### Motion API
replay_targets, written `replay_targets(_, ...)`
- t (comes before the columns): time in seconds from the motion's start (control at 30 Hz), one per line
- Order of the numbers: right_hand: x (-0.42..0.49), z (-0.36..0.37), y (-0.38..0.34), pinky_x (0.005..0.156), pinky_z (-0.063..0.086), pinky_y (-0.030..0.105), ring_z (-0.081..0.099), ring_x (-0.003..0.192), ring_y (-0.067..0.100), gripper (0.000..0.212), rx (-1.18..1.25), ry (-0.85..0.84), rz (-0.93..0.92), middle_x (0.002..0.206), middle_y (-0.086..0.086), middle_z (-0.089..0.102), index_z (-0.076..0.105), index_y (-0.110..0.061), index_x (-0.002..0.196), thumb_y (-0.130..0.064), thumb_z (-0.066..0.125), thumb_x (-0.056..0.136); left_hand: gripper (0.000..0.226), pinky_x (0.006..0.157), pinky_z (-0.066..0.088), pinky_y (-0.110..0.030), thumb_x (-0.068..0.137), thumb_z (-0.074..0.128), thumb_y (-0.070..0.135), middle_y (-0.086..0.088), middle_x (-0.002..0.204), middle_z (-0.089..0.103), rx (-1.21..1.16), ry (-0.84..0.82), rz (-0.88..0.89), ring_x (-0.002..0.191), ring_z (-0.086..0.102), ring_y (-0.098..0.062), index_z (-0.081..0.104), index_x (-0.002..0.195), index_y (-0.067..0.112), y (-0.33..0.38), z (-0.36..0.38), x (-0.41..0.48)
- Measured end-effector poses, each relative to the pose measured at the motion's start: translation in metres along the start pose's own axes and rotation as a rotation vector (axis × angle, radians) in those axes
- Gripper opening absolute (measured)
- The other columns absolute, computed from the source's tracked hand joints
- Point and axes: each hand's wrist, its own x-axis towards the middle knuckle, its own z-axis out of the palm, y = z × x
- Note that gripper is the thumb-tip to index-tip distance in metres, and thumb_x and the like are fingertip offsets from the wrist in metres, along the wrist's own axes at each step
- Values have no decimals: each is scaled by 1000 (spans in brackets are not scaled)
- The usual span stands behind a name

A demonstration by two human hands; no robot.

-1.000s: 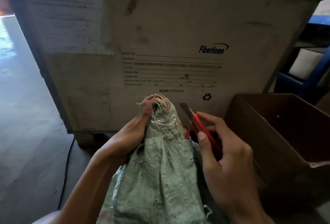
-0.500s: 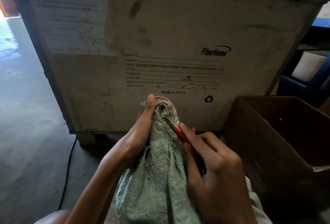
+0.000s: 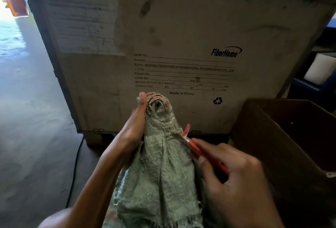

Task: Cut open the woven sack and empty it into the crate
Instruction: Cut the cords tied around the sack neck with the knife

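Floor (image 3: 32, 118): we are looking down at grey concrete, with daylight falling on it at the far left.
Room: we are facing a big plywood case (image 3: 181, 36) printed "FiberHome" and "Made in China", with a paper sheet (image 3: 81, 24) stuck on its upper left; a black cable (image 3: 73, 178) is running along the floor from under it.
Crate (image 3: 263, 136): we are seeing a brown open-topped carton standing to our right, just beside the sack, with its inside in shadow.
Sack (image 3: 163, 169): we are holding the pale green woven bag upright between our hands, in front of the case, its neck bunched and pointing up; it is not in the crate.
Left hand (image 3: 135, 127): we are clamping it around the gathered neck, thumb up along the left side, fingers hidden behind the cloth.
Right hand (image 3: 234, 178): we are closing it tight on a red knife (image 3: 205, 155), whose tip is touching the sack's right side below the neck; the blade itself is blurred.
Red strip (image 3: 186, 129): we are seeing a small red piece sticking up by the knife tip; we cannot tell what it is.
Count: we are counting one sack, one knife, one crate, one case, two hands.
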Motion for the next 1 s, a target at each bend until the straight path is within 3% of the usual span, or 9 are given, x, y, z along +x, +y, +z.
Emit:
replay_targets(0.07,4,-7,2,61,43,10,62,82,-2,24,173,52,69,86,-20,67,69,-49,110,-40,57,92,72,83,58,-24,94,20,73,3,104,80,6,-52,0,98,76,-8,68,119,25,1,2,-3)
replay_targets(0.13,8,-12,3,66,42,11,60,91,-8,21,330,66,168,99,-26,64,64,-55,104,-53,56,85,68,84,56,-24,93,20,73,8,95,81,15,-110,2,93,76,-4,70,111,30,1,9,-8)
replay_targets(0.2,12,-13,5,73,50,17,62,92,-11,39,429,75,227,102,-27,66,64,-53,108,-66,62,72,66,82,54,-20,91,19,74,17,88,80,39,-208,9,88,75,3,69,102,34,3,19,-15)
replay_targets(0.3,17,-9,8,81,59,24,70,93,-5,62,551,17,296,102,-18,73,63,-44,120,-65,75,62,67,91,54,-19,87,16,77,19,102,77,76,-410,-12,106,71,3,65,112,39,3,42,-27)
replay_targets(0.43,20,-13,15,73,59,19,74,86,2,57,623,28,298,97,-7,77,67,-31,118,-52,79,66,79,98,55,-22,84,33,83,13,126,70,138,-511,103,119,65,0,50,140,29,-1,47,-34)
replay_targets(0.5,21,-17,17,69,56,12,74,82,0,51,664,17,299,95,-9,77,68,-29,115,-45,79,69,77,95,58,-29,84,66,60,4,128,70,191,-522,127,116,69,-8,37,147,27,-2,39,-33)
replay_targets(0.57,20,-19,18,68,55,11,74,83,0,45,690,2,285,95,-11,77,69,-27,114,-40,79,72,75,90,60,-31,82,80,34,0,125,72,186,-560,113,112,72,-15,39,145,27,1,30,-31)
replay_targets(0.83,20,-17,16,81,59,29,74,94,8,44,699,40,189,102,-3,77,67,-20,118,-34,77,77,48,95,56,-27,92,60,5,-9,131,71,100,-655,250,120,68,-22,54,140,10,7,17,-39)
replay_targets(1.0,19,-14,13,79,58,24,75,95,12,36,796,1,144,103,1,77,67,-14,117,-19,76,82,42,94,57,-31,93,57,6,-12,127,72,71,-675,215,117,69,-27,59,135,6,4,8,-38)
